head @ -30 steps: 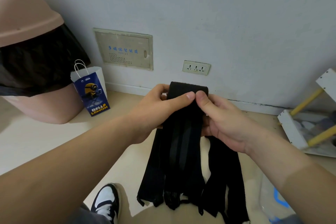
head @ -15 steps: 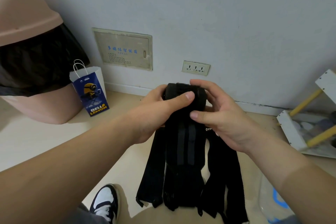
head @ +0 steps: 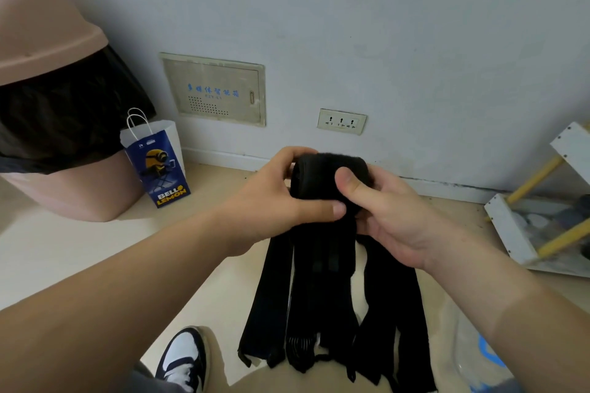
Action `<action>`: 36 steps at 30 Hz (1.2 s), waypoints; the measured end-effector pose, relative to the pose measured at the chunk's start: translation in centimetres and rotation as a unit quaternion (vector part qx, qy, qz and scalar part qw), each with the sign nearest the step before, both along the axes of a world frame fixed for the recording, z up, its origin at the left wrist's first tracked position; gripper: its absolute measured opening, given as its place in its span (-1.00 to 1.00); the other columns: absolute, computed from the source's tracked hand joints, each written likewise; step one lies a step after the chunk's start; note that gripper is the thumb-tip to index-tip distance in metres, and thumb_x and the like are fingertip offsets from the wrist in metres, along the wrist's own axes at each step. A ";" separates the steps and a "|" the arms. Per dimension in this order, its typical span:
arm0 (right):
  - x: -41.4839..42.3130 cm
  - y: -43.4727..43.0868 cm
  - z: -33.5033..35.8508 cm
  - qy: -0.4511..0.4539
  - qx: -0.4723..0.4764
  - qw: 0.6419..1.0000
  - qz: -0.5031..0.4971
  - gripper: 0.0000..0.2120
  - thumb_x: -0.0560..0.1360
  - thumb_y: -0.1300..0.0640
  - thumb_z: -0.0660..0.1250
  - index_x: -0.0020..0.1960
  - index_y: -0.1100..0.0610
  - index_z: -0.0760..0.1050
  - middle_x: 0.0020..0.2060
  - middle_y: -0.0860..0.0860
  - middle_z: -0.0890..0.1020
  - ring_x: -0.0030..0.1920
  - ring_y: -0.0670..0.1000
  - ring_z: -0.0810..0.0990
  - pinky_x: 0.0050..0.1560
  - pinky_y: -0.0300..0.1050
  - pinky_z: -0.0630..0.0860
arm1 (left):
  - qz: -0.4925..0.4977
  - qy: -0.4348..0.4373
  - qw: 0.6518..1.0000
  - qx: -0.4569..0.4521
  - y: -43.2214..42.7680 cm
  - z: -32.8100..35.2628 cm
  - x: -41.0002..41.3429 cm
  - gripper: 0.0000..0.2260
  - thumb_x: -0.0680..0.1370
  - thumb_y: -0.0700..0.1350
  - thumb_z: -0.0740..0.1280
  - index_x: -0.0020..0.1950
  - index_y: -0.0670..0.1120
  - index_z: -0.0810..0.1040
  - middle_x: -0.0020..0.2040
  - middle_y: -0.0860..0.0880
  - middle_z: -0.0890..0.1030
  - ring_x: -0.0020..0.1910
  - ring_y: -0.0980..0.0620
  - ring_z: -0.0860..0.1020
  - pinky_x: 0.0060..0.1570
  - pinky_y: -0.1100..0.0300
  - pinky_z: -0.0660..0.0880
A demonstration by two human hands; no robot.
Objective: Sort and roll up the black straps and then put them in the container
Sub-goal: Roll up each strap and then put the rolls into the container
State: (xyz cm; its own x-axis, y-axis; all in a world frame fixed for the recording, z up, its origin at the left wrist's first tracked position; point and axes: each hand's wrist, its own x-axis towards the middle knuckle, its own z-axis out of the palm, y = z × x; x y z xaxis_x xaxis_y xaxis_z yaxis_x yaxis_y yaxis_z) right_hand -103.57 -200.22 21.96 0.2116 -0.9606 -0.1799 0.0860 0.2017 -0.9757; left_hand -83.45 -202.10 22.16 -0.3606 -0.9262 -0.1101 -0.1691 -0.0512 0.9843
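Observation:
Several black straps point(head: 322, 303) hang down as a bundle in front of me, their loose ends dangling above the floor. Their upper end is wound into a thick black roll point(head: 319, 174). My left hand point(head: 274, 198) grips the roll from the left, thumb across its front. My right hand point(head: 392, 214) holds it from the right, thumb pressed on its top. A clear plastic container point(head: 472, 351) with a blue part shows at the bottom right, partly hidden behind my right forearm.
A pink bin point(head: 48, 80) with a black liner stands at the left, a blue paper bag point(head: 156, 163) beside it. A white and yellow rack point(head: 542, 217) lies at the right by the wall. My shoe point(head: 182, 357) is below.
The roll has grown thicker as both hands turned it. My right thumb moved from the front of the strap onto the top of the roll, and the hanging ends rose slightly.

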 end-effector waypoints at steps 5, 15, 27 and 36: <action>0.7 0.2 -0.4 0.024 -0.035 0.999 -0.023 -0.47 0.42 -0.08 0.51 0.34 0.06 0.58 0.19 0.11 0.73 0.17 0.16 0.75 0.08 0.11 0.68 | 0.060 0.007 0.994 0.091 0.7 0.8 -1.5 -0.46 0.46 0.47 0.29 0.28 0.17 0.58 0.20 0.09 0.70 0.20 0.08 0.67 0.33 -0.04 0.55; 1.9 1.1 0.5 0.013 -0.032 0.999 -0.041 -0.71 0.64 0.04 0.41 0.34 -0.02 0.50 0.17 0.02 0.74 0.17 0.06 0.74 0.18 0.10 0.66 | 0.139 0.063 0.984 0.092 1.1 1.6 -3.8 -0.55 0.65 0.41 0.02 0.30 0.14 0.42 0.07 0.21 0.54 0.06 0.25 0.53 -0.04 0.27 0.39; 2.0 1.3 1.0 -0.040 -0.033 0.998 -0.020 -0.63 0.58 0.24 0.45 0.32 0.03 0.45 0.00 0.05 0.71 -0.04 0.07 0.74 -0.16 0.02 0.69 | 0.109 0.028 0.989 0.101 1.0 1.7 -2.9 -0.54 0.64 0.40 0.11 0.29 0.10 0.46 0.12 0.15 0.62 0.09 0.18 0.62 -0.02 0.22 0.53; 1.3 0.1 0.1 0.028 -0.087 0.994 -0.055 -0.45 0.45 0.52 0.48 0.13 -0.10 0.54 0.12 0.08 0.63 -0.06 -0.06 0.71 -0.24 -0.15 0.65 | 0.038 0.063 0.971 0.226 0.8 1.3 -2.1 -0.54 0.58 0.39 0.27 0.18 0.09 0.71 0.04 -0.04 0.78 0.06 -0.07 0.75 -0.07 0.08 0.65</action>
